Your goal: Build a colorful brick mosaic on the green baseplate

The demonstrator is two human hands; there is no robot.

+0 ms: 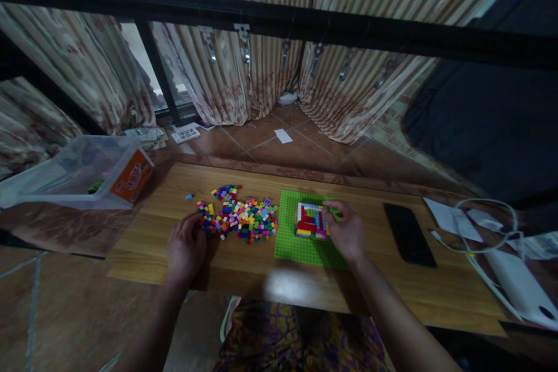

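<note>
A small hollow build of red, white, blue and yellow toy bricks [305,225] stands on a green studded baseplate [285,250]. My right hand [349,232] is at the build's right side, thumb and forefinger bent close to its upper right corner; whatever is between the fingertips is too small to make out. To the left of the baseplate lies a loose pile of small coloured bricks [248,218]. At the pile's left edge my left hand [187,244] rests low over the wood, its fingers curled in and their tips partly hidden.
A lone blue-grey brick [189,196] lies left of the pile. A clear plastic box [78,186] with an orange label stands at far left. Right of the baseplate are a black phone [410,235], a white cable [483,200] and a white device [523,288]. The wooden board [244,276] ends near my lap.
</note>
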